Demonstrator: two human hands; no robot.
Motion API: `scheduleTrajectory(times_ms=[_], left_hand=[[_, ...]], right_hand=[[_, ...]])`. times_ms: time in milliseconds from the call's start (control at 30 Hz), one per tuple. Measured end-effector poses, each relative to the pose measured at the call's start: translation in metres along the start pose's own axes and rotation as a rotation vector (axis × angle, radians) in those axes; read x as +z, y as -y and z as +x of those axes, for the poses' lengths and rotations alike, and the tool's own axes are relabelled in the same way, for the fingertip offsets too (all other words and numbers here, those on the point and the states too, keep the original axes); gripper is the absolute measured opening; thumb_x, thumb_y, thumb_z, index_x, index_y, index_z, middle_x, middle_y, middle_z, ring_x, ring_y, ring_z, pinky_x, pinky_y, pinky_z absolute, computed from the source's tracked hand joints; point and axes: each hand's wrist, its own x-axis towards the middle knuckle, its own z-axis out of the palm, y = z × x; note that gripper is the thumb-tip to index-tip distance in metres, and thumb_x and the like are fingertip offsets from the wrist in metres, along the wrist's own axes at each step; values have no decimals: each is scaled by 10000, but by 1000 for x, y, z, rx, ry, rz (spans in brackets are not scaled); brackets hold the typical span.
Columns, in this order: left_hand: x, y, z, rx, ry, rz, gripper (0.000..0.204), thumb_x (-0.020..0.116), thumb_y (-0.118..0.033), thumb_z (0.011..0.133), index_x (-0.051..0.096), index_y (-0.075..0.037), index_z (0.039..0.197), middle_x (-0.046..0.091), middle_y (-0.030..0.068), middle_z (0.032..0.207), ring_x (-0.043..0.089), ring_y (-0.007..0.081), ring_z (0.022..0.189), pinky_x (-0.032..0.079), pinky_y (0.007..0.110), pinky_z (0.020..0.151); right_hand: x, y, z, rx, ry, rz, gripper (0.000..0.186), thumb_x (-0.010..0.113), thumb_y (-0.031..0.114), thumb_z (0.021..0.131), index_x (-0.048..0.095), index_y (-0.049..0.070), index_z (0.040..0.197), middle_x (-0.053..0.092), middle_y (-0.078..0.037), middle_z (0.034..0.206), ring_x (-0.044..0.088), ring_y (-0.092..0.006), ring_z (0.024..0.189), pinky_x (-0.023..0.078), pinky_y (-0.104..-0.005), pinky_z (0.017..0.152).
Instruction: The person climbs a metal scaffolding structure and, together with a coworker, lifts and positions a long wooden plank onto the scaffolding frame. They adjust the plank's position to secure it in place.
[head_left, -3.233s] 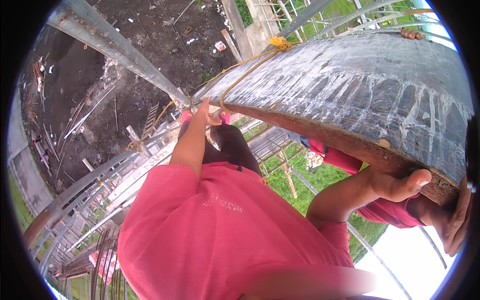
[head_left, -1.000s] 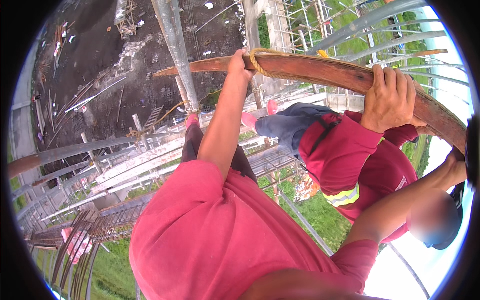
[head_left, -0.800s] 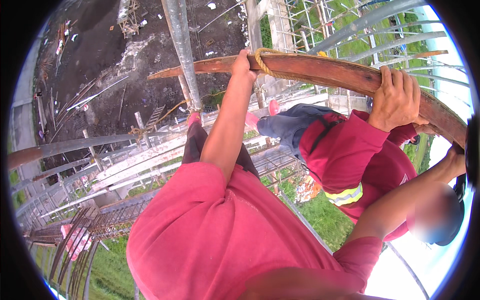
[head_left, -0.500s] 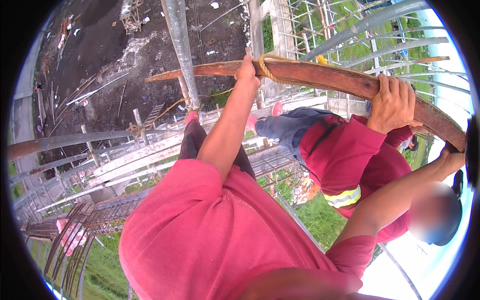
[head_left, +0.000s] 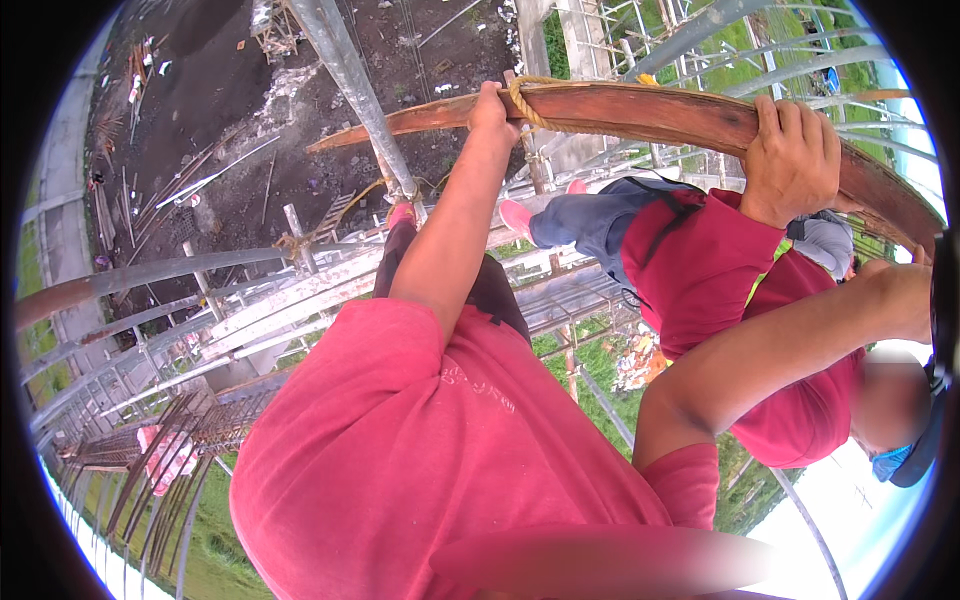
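Note:
A long reddish-brown wooden plank (head_left: 640, 112), bowed by the lens, crosses in front of me at a height. My left hand (head_left: 490, 115) is closed around it left of the middle, beside a loop of yellow rope (head_left: 525, 105). At the far right my right hand (head_left: 905, 292) is raised against the plank's other end; the dark picture edge hides part of its fingers. Between my hands a co-worker's hand (head_left: 795, 160) grips the plank from above. That co-worker wears a maroon long-sleeved top (head_left: 700, 270) and stands close on my right.
A steel scaffold pole (head_left: 350, 90) rises on the left, with more metal pipes (head_left: 130, 285) around. Far below lies dark ground (head_left: 200, 80) with scattered timber. Bundled rebar (head_left: 160, 480) stands at lower left. Another person's grey clothing (head_left: 825, 243) shows behind the co-worker.
The plank sits slightly higher in view, both my hands still at it. The co-worker has shifted to the right and lower, and a grey-clothed person shows more behind.

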Motion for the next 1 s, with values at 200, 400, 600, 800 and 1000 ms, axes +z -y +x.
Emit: scheduleTrajectory(times_ms=[200,400,600,800,1000], left_hand=[[-5,0,-18,29,71,-34,330,581,-189,891,478,-21,1156,602,103,1060,653,265,959,566,471,910],[-2,-2,-35,61,214,-11,313,454,-240,944,524,-18,1153,637,138,1148,642,289,1048,512,464,996],[-5,-19,-33,93,349,170,473,317,-255,940,566,60,1190,636,232,1194,633,375,1122,502,530,1021],[12,-35,-43,47,328,241,421,390,-214,980,548,0,1305,602,191,1307,610,378,1176,531,551,980],[32,-24,-52,54,256,302,487,300,-278,1024,496,7,1367,563,190,1356,566,371,1237,500,552,1024]], right_hand=[[-45,-29,-257,700,1174,12,167,647,92,919,651,-10,1051,694,-61,948,650,-120,838,518,-264,749],[-31,-143,-405,809,1398,-181,487,736,297,815,612,-47,1136,692,-205,1006,694,-284,887,541,-405,782],[59,-183,-433,855,1136,-40,586,764,347,777,585,-31,1187,682,-217,1054,679,-347,920,535,-420,797],[59,-217,-334,862,812,-38,519,761,295,779,596,-35,1145,684,-195,1037,676,-313,907,530,-399,799],[4,-267,-246,819,407,-127,452,758,244,782,607,-38,1102,685,-172,1021,674,-280,895,525,-378,800]])
